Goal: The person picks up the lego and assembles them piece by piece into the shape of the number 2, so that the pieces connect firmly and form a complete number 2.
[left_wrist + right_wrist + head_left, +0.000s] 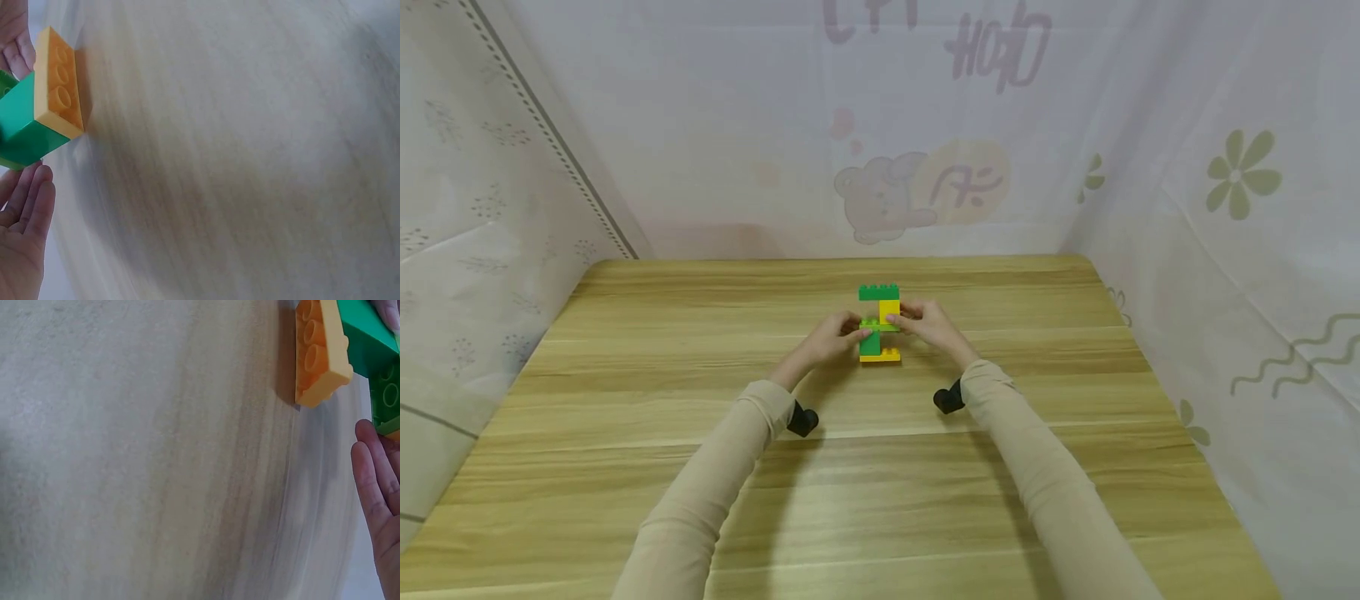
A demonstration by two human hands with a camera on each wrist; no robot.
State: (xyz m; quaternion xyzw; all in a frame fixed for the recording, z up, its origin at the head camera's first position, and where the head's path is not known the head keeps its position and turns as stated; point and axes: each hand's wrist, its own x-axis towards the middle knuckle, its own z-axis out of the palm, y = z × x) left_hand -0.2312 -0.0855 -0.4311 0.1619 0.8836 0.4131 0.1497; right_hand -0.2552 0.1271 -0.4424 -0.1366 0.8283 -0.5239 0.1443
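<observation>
Both hands hold a small tower of toy building bricks near the back of the table. A yellow-orange brick (pixel 880 358) forms its base, and the hollow tubes underneath show in both wrist views. Above it are a green block (pixel 869 343) at the left, a light green brick (pixel 889 328), a yellow block (pixel 889 312) at the right and a long green brick (pixel 878 293) on top. My left hand (pixel 833 337) grips the left side by the green block, thumb in front. At the right, my right hand (pixel 929 323) pinches the yellow block, its other fingers partly hidden behind.
The wood-grain table (pixel 865 517) stretches toward me and to both sides. Black camera mounts (pixel 803 420) stick out inward from both sleeves. Pale printed cloth (pixel 737 150) hangs behind the table's back edge and along both sides.
</observation>
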